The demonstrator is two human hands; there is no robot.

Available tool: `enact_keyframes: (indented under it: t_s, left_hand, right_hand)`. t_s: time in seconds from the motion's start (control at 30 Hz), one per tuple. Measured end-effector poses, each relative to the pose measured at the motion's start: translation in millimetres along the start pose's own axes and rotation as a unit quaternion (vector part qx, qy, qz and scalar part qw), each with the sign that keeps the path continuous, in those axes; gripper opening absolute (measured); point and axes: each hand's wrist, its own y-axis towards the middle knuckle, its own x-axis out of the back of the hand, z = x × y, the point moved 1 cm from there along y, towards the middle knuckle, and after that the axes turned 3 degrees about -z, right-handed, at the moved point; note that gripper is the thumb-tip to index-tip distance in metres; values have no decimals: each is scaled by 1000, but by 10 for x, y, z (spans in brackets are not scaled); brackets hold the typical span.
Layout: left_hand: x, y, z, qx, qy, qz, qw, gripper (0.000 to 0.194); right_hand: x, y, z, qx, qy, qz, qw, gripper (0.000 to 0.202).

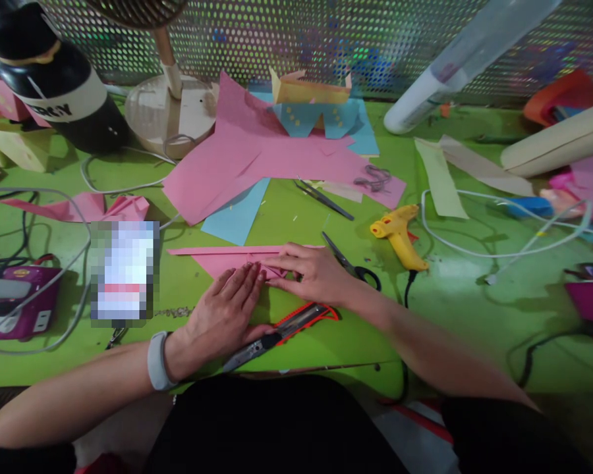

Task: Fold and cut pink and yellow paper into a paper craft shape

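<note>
A folded sheet of pink paper (212,261) lies on the green table in front of me, with a narrow fold along its far edge. My left hand (232,306) lies flat across its near part, fingers stretched out, thumb beside the box cutter (304,320). From the right, my right hand (321,273) grips a fold of the same paper between thumb and fingers, its fingertips close to those of my left hand. Part of the paper is hidden under both hands. Just beyond my right wrist rest black-handled scissors (348,260).
A yellow glue gun (400,237) with its cord lies to the right, tweezers (326,199) farther back. Large pink paper (202,164) and blue paper (237,210) cover the far middle. On the left are a blurred phone (126,270), cables and a black bottle (69,92).
</note>
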Motion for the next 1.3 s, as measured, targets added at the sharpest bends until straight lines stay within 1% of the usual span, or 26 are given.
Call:
enact_keyframes:
  t_s: [0.13, 0.2, 0.4, 0.7, 0.83, 0.97, 1.13, 1.3]
  left_hand:
    - [2, 5, 2, 16, -12, 13, 1000, 83]
    - [5, 6, 2, 19, -15, 18, 1000, 83]
    - [13, 8, 14, 14, -15, 10, 1000, 83]
    - [-22, -11, 39, 16, -27, 15, 999, 83]
    - [-37, -19, 44, 20, -29, 18, 999, 82]
    - [-14, -18, 43, 24, -36, 12, 999, 83]
    - [72, -13, -1, 18, -27, -21, 999, 70]
    - [118, 1, -27, 8, -11, -47, 999, 66]
  right_hand:
    - [-19, -2, -21, -6, 5, -6, 1000, 27]
    - [-21, -1, -25, -5, 10, -8, 1000, 26]
    - [-13, -1, -8, 14, -2, -18, 1000, 26]
    - [15, -30, 85, 56, -102, -1, 993, 29]
    - [4, -40, 89, 66, -122, -9, 990, 30]
    - [-10, -46, 83, 75, -126, -17, 989, 31]
    - [-21, -51, 75, 63, -111, -18, 992, 30]
    - [-14, -51, 84, 71, -117, -29, 990, 29]
